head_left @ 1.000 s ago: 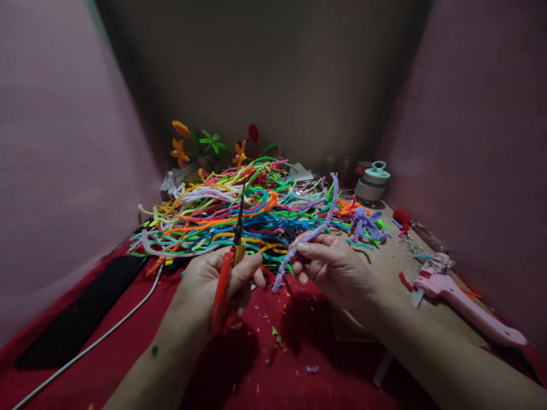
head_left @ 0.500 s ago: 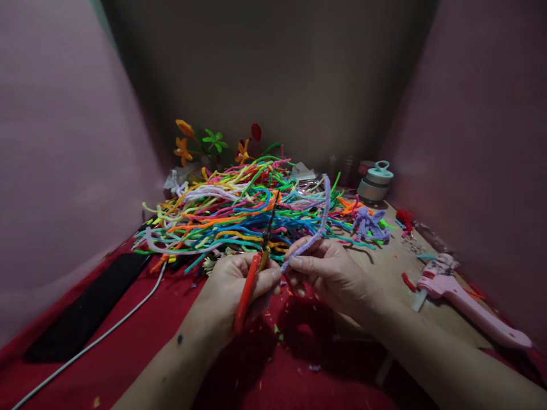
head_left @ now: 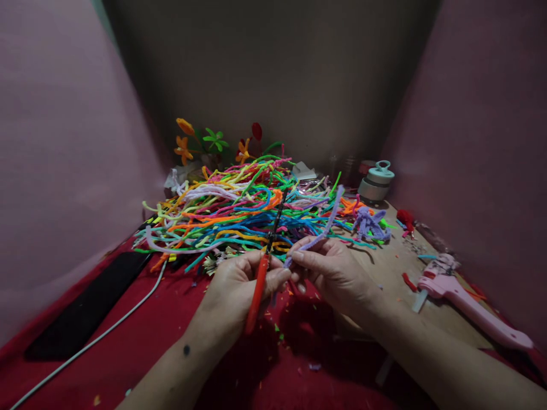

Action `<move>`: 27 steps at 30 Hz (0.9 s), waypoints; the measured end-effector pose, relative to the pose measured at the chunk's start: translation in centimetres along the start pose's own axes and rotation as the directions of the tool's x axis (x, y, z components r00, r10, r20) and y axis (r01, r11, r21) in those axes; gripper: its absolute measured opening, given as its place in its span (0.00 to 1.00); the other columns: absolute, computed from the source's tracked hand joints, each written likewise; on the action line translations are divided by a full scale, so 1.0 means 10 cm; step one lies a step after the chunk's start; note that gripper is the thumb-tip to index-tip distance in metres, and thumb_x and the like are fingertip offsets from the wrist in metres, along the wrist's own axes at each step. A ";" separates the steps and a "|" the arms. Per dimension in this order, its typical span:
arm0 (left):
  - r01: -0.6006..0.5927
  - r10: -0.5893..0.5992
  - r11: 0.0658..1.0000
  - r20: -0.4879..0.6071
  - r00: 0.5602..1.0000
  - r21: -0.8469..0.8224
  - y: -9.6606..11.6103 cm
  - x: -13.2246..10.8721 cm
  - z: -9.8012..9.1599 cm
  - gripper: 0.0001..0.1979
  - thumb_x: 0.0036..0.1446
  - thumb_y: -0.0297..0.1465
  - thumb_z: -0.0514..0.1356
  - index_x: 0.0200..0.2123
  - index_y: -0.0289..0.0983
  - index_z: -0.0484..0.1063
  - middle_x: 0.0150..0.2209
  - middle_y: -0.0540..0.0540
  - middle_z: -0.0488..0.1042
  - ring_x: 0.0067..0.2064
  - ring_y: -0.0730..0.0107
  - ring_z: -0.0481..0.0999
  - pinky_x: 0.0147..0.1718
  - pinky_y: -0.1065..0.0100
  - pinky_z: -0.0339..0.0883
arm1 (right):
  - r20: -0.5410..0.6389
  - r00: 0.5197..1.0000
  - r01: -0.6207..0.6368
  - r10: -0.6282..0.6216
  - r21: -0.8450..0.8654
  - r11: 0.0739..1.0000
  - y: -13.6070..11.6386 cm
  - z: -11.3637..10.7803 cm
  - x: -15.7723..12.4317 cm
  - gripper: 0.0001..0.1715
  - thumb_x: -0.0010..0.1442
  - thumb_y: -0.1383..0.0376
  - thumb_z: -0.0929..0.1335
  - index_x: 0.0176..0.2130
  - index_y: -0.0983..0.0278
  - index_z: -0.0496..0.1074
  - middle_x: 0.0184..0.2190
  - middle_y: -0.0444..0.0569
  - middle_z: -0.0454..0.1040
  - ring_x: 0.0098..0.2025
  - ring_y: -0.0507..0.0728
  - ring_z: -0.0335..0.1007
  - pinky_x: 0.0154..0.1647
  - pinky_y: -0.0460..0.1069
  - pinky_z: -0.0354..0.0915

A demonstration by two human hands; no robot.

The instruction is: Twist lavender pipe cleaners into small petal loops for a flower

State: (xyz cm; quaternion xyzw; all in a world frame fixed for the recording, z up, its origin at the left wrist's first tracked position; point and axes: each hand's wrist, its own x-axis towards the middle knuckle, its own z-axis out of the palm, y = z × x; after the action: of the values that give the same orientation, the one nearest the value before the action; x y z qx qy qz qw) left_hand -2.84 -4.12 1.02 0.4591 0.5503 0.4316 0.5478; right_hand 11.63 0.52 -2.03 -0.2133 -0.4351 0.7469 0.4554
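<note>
My left hand [head_left: 243, 287] is closed around red-handled scissors [head_left: 257, 293], whose dark narrow blades point up and away over the pile. Its thumb tip is close to my right fingertips. My right hand [head_left: 331, 265] pinches a lavender pipe cleaner [head_left: 329, 228] between thumb and fingers; the long end slants up and to the right. The lower end runs down between the two hands, where fingers partly hide it. Behind both hands spreads a heap of multicoloured pipe cleaners [head_left: 239, 219].
A bundle of bent lavender pipe cleaners [head_left: 371, 224] lies on brown board. Farther right are a pink glue gun [head_left: 470, 307] and a lidded jar [head_left: 376, 183]. A black flat object [head_left: 88, 307] and white cable [head_left: 115, 327] lie left on red cloth [head_left: 179, 310]. Pipe-cleaner flowers [head_left: 183, 149] stand behind.
Both hands have shifted slightly to the right. The scissors have moved right with the left hand, and the pipe cleaner's free end now leans farther right and lower.
</note>
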 end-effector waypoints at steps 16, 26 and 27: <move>-0.054 0.053 0.998 0.007 0.999 0.021 -0.06 0.03 -0.05 0.12 0.44 0.36 0.63 0.24 0.35 0.65 0.13 0.58 0.58 0.14 0.85 0.51 0.13 0.79 0.45 | 0.078 0.990 -0.125 0.119 0.078 0.989 -0.04 0.02 0.00 0.05 0.50 0.68 0.69 0.28 0.71 0.71 0.20 0.48 0.72 0.21 0.50 0.68 0.17 0.42 0.64; -0.185 0.190 0.978 -0.037 0.981 0.099 -0.05 -0.02 0.00 0.12 0.45 0.37 0.63 0.25 0.35 0.65 0.20 0.55 0.63 0.18 0.83 0.56 0.16 0.79 0.50 | 0.148 0.981 -0.143 0.126 0.112 0.983 -0.03 -0.04 0.02 0.07 0.51 0.69 0.67 0.24 0.71 0.71 0.19 0.48 0.71 0.18 0.49 0.66 0.17 0.42 0.63; -0.183 0.188 0.975 -0.030 0.982 0.123 -0.05 -0.02 -0.02 0.12 0.46 0.37 0.62 0.26 0.36 0.65 0.19 0.55 0.63 0.18 0.82 0.56 0.16 0.78 0.51 | 0.147 0.981 -0.145 0.129 0.107 0.984 -0.02 -0.05 0.02 0.07 0.51 0.69 0.67 0.24 0.71 0.71 0.19 0.48 0.71 0.18 0.49 0.66 0.17 0.42 0.63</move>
State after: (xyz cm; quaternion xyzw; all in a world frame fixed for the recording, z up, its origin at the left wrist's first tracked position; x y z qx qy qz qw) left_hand -3.02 -4.44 0.55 0.5313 0.5413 0.4566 0.4650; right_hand 11.94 0.98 -2.06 -0.1626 -0.4055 0.8139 0.3830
